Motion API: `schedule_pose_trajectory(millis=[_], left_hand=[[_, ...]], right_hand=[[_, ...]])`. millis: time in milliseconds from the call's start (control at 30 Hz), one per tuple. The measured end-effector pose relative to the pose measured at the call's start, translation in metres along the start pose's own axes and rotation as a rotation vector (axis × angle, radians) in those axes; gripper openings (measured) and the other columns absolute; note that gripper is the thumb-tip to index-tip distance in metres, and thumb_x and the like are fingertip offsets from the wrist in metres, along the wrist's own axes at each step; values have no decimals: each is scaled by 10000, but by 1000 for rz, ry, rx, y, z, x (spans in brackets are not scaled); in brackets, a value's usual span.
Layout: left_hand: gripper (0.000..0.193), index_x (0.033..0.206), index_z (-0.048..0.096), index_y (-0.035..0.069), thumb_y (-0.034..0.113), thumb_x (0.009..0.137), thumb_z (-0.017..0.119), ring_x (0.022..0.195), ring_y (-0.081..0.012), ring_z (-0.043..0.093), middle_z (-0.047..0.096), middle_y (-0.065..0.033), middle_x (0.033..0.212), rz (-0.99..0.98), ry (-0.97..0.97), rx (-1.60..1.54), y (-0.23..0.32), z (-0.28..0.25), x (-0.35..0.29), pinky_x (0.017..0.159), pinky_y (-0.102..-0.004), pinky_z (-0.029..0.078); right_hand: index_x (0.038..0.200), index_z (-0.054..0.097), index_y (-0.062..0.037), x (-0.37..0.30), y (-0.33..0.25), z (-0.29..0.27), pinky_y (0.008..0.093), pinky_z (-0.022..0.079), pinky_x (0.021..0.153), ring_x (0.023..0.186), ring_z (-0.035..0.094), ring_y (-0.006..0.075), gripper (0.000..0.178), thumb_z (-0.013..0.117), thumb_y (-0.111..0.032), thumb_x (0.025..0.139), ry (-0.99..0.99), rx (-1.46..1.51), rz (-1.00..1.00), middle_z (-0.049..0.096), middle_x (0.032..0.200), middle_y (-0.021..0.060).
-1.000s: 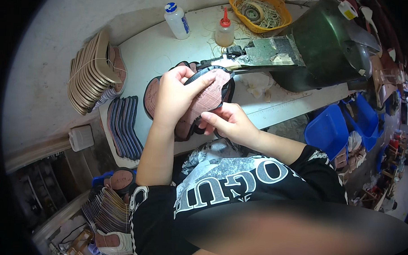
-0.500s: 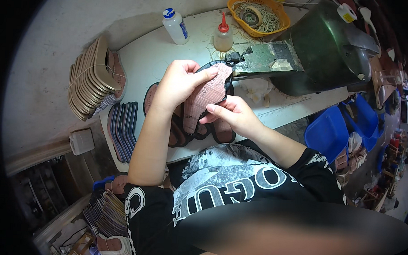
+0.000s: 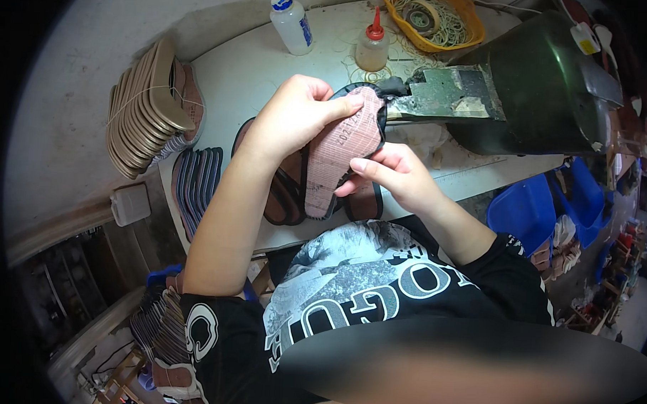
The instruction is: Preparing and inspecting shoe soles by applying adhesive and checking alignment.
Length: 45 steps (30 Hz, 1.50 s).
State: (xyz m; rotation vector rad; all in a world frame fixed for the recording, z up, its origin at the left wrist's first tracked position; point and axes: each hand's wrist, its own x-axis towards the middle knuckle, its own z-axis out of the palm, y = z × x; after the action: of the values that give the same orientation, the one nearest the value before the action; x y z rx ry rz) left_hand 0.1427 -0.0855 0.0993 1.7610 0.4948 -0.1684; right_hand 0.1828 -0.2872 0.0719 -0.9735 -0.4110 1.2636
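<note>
I see my left fingers gripping the pink sole piece near its upper end, my right fingers pinching its side. If that pinch slackens, the piece could twist against the machine head just beyond the left fingertips.

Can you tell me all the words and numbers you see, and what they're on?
I don't copy out writing, but here's where it is:
Black shirt: big outlined letters.
Pink sole piece, between left hand and right hand: dark printed characters.
White bottle: blue label, too small to read.
</note>
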Motion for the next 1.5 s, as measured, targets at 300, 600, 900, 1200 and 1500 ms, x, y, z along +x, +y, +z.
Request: schedule_pose_trajectory(millis=[300, 600, 900, 1200, 1500], left_hand=[[429, 645, 628, 13, 398, 800, 734, 452, -91, 499, 567, -31, 545, -93, -68, 56, 6, -9, 15, 408, -256, 390], [521, 620, 614, 0, 483, 792, 707, 373, -131, 547, 592, -73, 527, -82, -97, 29, 9, -9, 15, 371, -248, 447], [534, 604, 589, 8, 498, 774, 715, 378, -128, 536, 580, -76, 498, -77, 6, 46, 7, -2, 0, 374, -249, 425], [502, 596, 488, 84, 443, 674, 832, 377, -77, 430, 495, 1, 482, -128, 91, 15, 10, -5, -10, 358, -210, 327], [446, 627, 560, 67, 433, 761, 777, 349, -41, 384, 468, 32, 465, -201, 136, -65, 4, -6, 0, 334, -185, 286]], right_hand=[[990, 614, 28, 0, -19, -13, 269, 540, 731, 790, 689, 177, 226, 578, -192, 953, 60, -160, 76, 665, 913, 80], [1095, 598, 9, -5, 5, 4, 233, 460, 777, 888, 568, 61, 283, 550, -240, 970, 340, -303, -129, 623, 951, 3], [1275, 499, -5, -15, 8, -2, 266, 453, 914, 1036, 582, 108, 382, 478, -271, 1002, 226, -148, -67, 614, 1146, 56], [1186, 530, -2, -19, -10, -14, 252, 511, 778, 848, 644, 115, 355, 471, -300, 1002, 113, -105, 17, 652, 983, 65], [1023, 574, 2, -23, -17, -26, 223, 524, 528, 574, 632, 117, 310, 509, -299, 985, 230, -92, 36, 643, 726, 82]])
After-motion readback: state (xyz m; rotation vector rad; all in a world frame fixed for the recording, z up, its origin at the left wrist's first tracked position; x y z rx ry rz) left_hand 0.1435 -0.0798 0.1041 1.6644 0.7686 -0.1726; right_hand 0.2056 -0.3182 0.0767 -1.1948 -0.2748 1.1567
